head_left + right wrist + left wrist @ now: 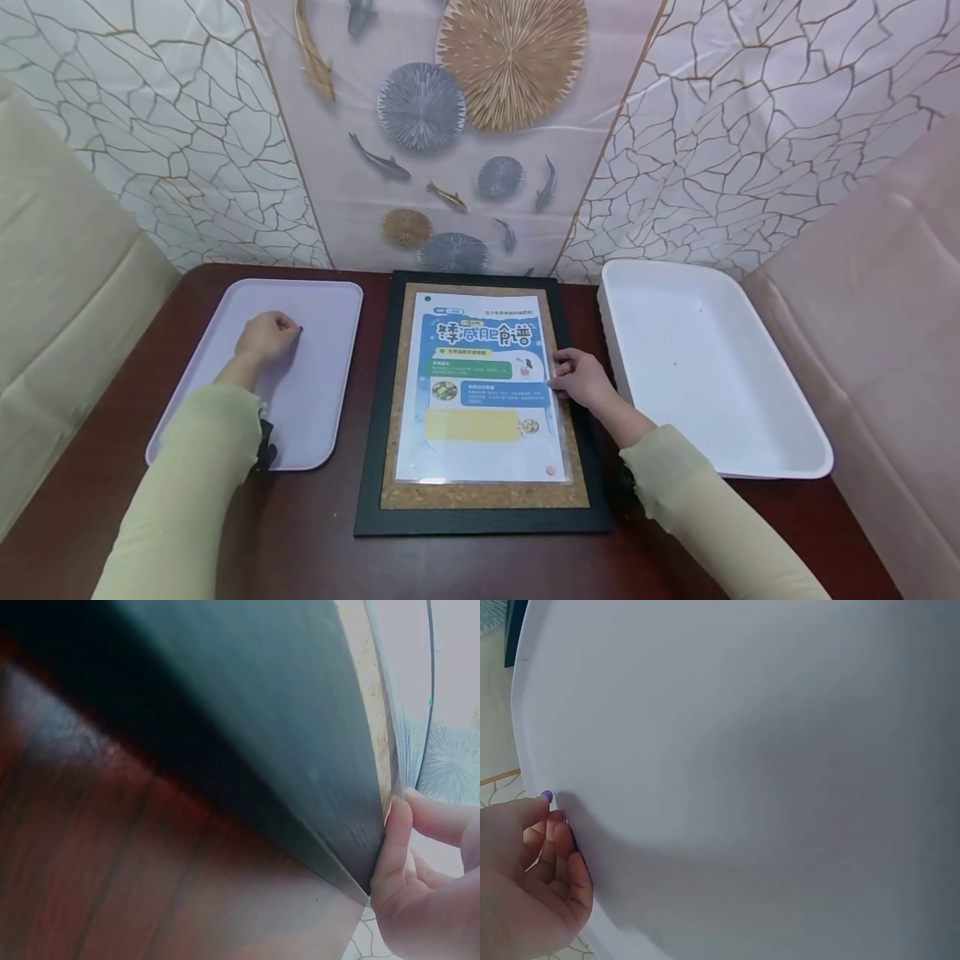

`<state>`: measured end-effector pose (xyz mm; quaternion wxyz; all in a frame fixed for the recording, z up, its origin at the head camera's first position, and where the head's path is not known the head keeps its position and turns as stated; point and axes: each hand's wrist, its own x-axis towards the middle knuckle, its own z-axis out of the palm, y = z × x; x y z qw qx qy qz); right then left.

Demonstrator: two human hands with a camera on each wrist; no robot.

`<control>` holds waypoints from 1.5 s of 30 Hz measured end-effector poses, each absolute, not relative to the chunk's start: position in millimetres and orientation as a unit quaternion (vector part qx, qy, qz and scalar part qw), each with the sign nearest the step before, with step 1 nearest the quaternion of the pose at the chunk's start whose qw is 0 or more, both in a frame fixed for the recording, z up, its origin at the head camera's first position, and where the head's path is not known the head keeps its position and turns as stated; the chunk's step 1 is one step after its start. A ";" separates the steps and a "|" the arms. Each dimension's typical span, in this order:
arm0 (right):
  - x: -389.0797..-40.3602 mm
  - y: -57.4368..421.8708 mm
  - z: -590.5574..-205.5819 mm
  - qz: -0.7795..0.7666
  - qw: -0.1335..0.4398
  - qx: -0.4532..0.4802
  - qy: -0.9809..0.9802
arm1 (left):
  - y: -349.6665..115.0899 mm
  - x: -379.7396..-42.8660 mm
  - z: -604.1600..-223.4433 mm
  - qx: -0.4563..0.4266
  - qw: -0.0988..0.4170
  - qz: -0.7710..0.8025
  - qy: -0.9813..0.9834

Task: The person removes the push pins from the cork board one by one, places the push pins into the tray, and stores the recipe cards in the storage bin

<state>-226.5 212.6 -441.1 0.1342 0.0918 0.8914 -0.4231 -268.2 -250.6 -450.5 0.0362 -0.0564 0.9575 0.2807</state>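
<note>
A purple pushpin (547,796) is pinched between the thumb and fingers of my left hand (265,335), low over the lilac tray (315,392). My right hand (583,379) pinches the right edge of a printed poster sheet (480,454) in a clear cover. That sheet lies on a black-framed cork board (483,497). A green pin (427,298) shows at the sheet's top left corner, and a reddish pin (551,470) at its bottom right. In the right wrist view, thumb and forefinger (401,814) meet at the sheet's edge.
A deep white tray (712,375) with small dark specks stands right of the board. Everything rests on a dark red-brown table (300,542). Patterned cloth (480,225) hangs behind it, and padded panels (885,275) rise at both sides.
</note>
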 end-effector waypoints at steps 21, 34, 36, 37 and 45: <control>-224.6 212.6 -439.6 -0.425 0.126 0.084 0.892 | -255.1 -261.0 -438.2 -0.059 0.036 0.304 0.950; -226.3 217.1 -440.2 -0.418 0.130 0.086 0.895 | -181.4 -262.9 -399.4 0.067 0.011 0.385 0.921; -226.5 216.6 -440.2 -0.418 0.132 0.087 0.895 | -161.7 -259.2 -396.2 0.088 0.034 0.391 0.915; -226.7 216.2 -440.4 -0.418 0.132 0.087 0.894 | -152.1 -256.7 -395.0 0.096 0.048 0.395 0.912; -226.3 213.3 -441.1 -0.420 0.135 0.088 0.893 | -94.2 -234.7 -400.4 0.171 0.129 0.404 0.890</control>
